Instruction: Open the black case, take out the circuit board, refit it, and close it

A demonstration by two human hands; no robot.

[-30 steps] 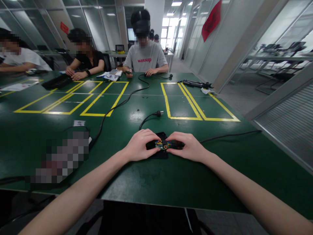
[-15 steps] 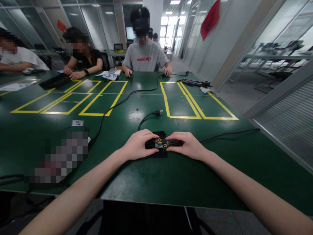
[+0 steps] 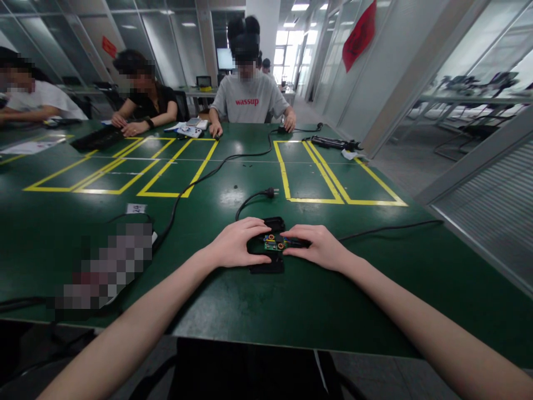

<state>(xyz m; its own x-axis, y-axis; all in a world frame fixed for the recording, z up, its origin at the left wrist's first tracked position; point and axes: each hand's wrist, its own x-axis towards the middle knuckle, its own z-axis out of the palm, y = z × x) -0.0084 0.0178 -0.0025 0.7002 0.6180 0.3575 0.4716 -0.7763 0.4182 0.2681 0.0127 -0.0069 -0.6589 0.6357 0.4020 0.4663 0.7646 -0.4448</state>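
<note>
A small green circuit board (image 3: 273,244) with copper coils and coloured wires lies between my hands, above the green tabletop. My right hand (image 3: 318,244) is closed round its right end, where a black cable leads away, thumb and fingertips at the board's edge. My left hand (image 3: 237,244) curls round the black plastic casing (image 3: 266,268), fingers at its far part and thumb at its near part. These two casing parts lie on either side of the board. The left palm hides some of the casing.
A black power plug (image 3: 271,193) lies beyond my hands. Cable (image 3: 391,226) runs right. At left are a blurred-out object (image 3: 116,266) and a label (image 3: 136,209). Yellow tape (image 3: 312,200) marks the table. Across it, several people sit; a black folded device (image 3: 335,143) lies far right.
The casing's two parts now sit farther apart, one toward me and one away, with more of each showing. My left thumb and fingers have spread slightly. The right hand is nearly unchanged.
</note>
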